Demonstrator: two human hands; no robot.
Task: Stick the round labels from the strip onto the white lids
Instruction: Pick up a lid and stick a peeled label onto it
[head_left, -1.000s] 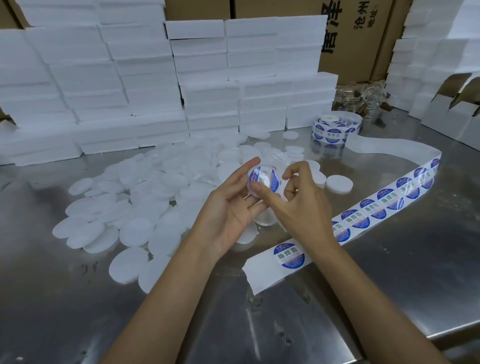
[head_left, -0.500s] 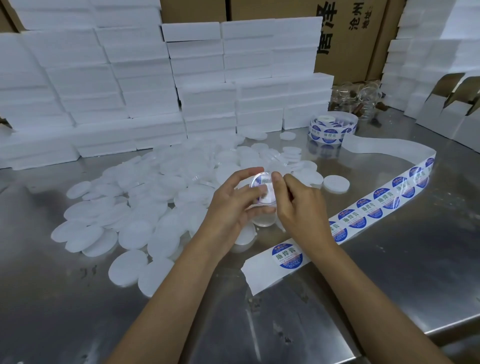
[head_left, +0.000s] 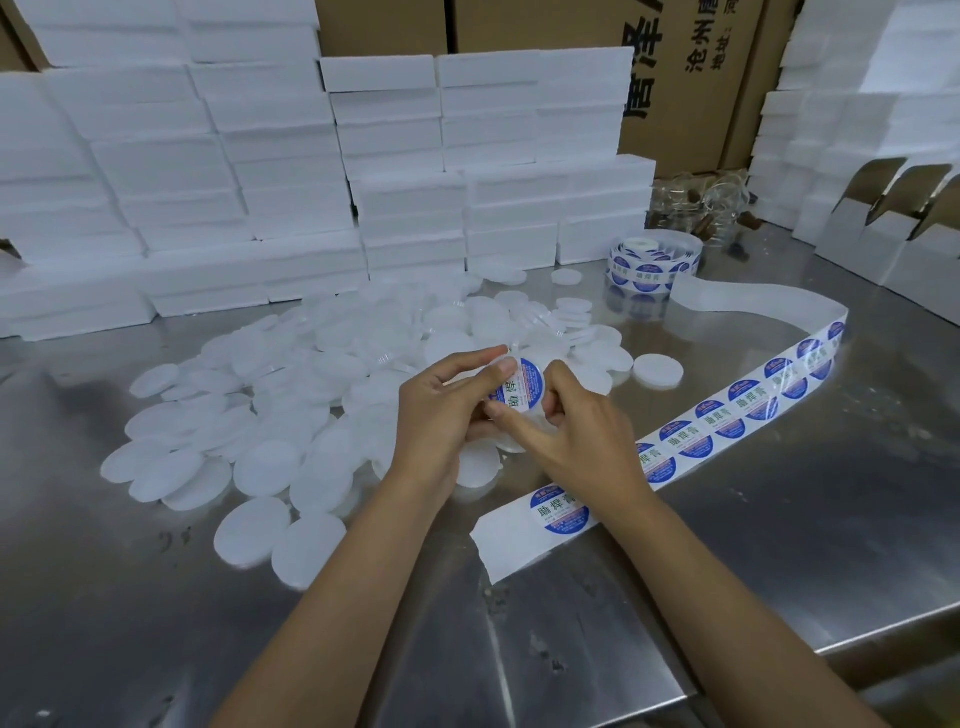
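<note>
Both hands gripped one white lid (head_left: 521, 387) above the lid pile (head_left: 291, 415): left hand (head_left: 441, 415) fingers curled round it, right hand (head_left: 576, 431) pinching its edge. A round label (head_left: 525, 388) sat on it; the label strip (head_left: 691, 441) lay just right of the pile.

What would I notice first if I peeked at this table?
Two hands in the middle, the left hand and right hand, hold a lid with a blue label. A heap of white lids spreads out to their left, and a strip of blue labels snakes off to the right.
</note>
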